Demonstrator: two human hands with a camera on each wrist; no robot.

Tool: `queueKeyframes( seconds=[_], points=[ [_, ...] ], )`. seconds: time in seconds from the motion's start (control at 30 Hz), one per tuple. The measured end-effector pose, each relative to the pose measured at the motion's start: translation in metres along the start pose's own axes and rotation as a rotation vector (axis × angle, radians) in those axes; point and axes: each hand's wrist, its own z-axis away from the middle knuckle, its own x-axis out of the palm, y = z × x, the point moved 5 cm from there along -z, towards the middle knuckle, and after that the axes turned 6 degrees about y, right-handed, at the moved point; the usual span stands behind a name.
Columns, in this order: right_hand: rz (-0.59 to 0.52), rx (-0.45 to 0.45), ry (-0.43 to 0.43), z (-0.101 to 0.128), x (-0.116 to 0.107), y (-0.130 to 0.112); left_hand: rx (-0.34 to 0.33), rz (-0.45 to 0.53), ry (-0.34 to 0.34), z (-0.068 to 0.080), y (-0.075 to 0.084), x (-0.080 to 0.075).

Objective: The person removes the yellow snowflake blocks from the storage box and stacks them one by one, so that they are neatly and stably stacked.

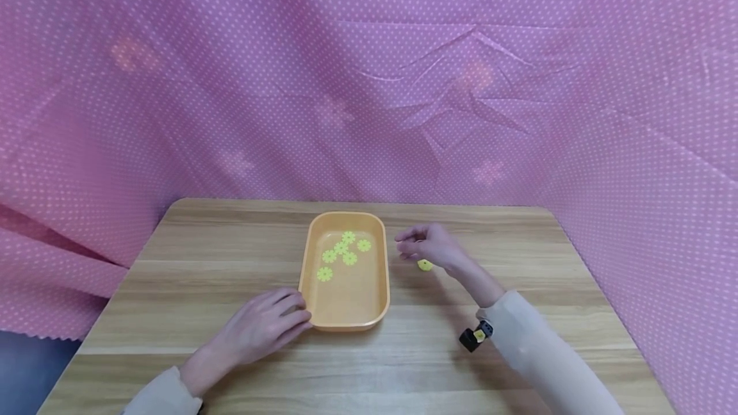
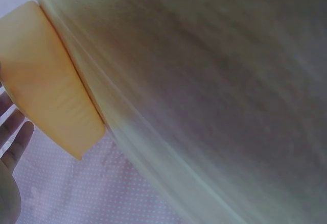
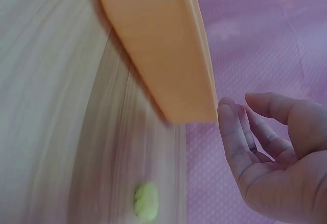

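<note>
Orange tub: The orange tub [image 1: 347, 305] is sitting upright on the wooden table [image 1: 415, 370], with its long sides going away from the person.
Flowers in the tub: Six small yellow flowers [image 1: 349, 259] are lying on the tub's floor, mostly toward its far end. Four are bunching close together, one is lying nearer the tub's right wall, and one is lying nearer its left wall.
Flower outside: One loose yellow flower [image 1: 425, 266] is lying to the right of the tub, partly hiding under the right hand. It is looking like a blurry lump from the right wrist, so nobody is telling for sure if it is one flower or a little pile.
Left hand: The left hand [image 1: 267, 325] is resting its fingers on the tub's near left corner. The fingers are touching the edge loosely and are not squeezing it.
Right hand: The right hand [image 1: 434, 245] is hanging over the table just to the right of the tub. Its fingers are bending softly, its thumb is standing apart from them, and nothing is showing between, so it seems to be holding nothing.
Done so far: Six flowers are already lying inside the tub, so most of the work is looking finished.
Left over: Only the yellow bit right of the tub is lying outside, so that part seems to be waiting.
</note>
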Motion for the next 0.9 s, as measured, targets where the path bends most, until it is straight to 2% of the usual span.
queueKeyframes(
  seconds=[0.43,0.9],
  points=[
    [-0.014,-0.050,-0.106,-0.006,0.043,-0.023,0.011,-0.016,0.002,-0.001,0.000,-0.001],
    [-0.007,-0.063,-0.162,-0.016,0.084,-0.024,0.007,-0.024,-0.025,-0.001,0.001,-0.003]
  ],
)
